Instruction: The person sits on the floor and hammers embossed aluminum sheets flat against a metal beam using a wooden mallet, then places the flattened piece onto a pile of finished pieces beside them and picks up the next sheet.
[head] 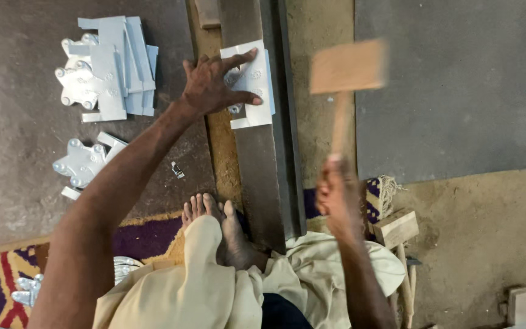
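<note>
Far left, on the dark floor mat [19, 152]: a stack of cut silver sheet-metal pieces [114, 67] with lobed edges, laid flat and overlapping, near enough for the left arm to reach. Below them a second, smaller pile [83, 163], also flat. More lobed pieces [28, 289] lie on the patterned rug at the bottom left corner.

Centre: left hand [211, 85] spread flat, fingers wide, pressing a folded metal piece [252, 82] down onto a long dark steel bar [263, 158]. The piece sits across the bar's edge, likely so the edge serves as a bending line; the palm pins it against shifting. The person's bare foot [226, 234] rests against the bar's near end, seemingly bracing it.

Right: right hand [336, 201] closed around the handle of a wooden mallet [348, 70], head raised and blurred, well above and to the right of the piece. A spare wooden mallet [397, 228] lies by the knee.
</note>
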The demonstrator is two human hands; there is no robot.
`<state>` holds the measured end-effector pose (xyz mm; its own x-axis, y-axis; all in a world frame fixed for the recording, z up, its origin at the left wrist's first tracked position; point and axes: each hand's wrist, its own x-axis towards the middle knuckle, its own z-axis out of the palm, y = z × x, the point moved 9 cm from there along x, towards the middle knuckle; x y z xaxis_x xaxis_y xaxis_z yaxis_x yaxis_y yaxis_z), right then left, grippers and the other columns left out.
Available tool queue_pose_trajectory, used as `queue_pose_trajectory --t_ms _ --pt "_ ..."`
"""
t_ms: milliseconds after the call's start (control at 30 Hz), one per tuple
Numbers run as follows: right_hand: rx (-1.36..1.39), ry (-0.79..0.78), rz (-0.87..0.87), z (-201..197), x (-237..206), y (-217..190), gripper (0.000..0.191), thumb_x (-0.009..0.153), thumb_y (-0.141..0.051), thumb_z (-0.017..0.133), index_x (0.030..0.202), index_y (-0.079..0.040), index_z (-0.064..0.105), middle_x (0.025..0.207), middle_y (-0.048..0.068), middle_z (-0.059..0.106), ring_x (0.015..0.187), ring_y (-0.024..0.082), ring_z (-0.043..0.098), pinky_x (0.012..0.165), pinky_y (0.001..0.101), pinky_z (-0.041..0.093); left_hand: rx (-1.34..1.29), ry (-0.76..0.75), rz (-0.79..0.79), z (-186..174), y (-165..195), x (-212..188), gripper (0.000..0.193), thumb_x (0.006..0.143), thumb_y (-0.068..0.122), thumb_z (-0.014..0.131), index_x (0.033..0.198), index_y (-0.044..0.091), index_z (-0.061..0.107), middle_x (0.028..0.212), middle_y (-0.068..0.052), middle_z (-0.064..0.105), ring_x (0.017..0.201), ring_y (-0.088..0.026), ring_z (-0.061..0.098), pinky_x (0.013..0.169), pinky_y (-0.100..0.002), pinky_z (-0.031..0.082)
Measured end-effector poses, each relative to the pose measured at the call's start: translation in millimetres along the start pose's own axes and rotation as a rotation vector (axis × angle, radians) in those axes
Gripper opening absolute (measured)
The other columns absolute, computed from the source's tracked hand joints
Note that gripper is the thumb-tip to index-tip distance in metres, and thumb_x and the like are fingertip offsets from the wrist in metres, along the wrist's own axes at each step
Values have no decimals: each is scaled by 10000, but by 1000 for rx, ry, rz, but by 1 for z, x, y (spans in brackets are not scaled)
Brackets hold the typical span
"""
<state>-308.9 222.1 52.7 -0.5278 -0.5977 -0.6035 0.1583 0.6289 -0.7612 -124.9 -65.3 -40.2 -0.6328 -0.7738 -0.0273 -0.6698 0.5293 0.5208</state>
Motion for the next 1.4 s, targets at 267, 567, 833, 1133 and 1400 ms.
queue_pose_trajectory --t_ms 267,567,833,1133,1400 --pt "631 -30 -1052 -70 -29 -65 489 1085 -647 431 1044 -203 633 707 -14 557 408 40 451 377 217 430 -30 -27 -22 1 2 -2 1116 601 870 815 1545 372 491 1122 -167 707 1169 -390 541 994 -657 285" --pt "444 150 -361 -68 30 -7 485 1096 -611 386 915 -176 504 648 -51 397 449 66 333 355 286 320 1 -54 -10 -11 13 3 1080 639 873 796 1545 365 500 1221 -226 657 1207 -423 526 995 -743 235" --pt "-47 -259 -111 24 67 11 495 1016 -647 423 927 -168 510 591 -50 408 427 68 387 342 264 348 -73 -108 -94 -11 11 7 1123 558 828 812 1545 409 478 1128 -110 727 1168 -357 537 1054 -626 300" --pt "127 -108 -490 3 59 -56 517 1027 -660 394 877 -175 487 578 -49 397 410 57 366 323 254 359 -155 -79 -55 -5 3 12 1068 609 834 808 1527 419 454 1261 -125 688 1278 -420 478 1033 -778 185" --pt "25 -147 -286 23 82 40 515 1096 -539 418 826 -102 456 594 -48 444 444 56 432 351 235 386 -89 -110 -64 -12 10 7 1082 618 851 761 1562 428 445 1187 -151 711 1231 -412 536 1013 -722 285"
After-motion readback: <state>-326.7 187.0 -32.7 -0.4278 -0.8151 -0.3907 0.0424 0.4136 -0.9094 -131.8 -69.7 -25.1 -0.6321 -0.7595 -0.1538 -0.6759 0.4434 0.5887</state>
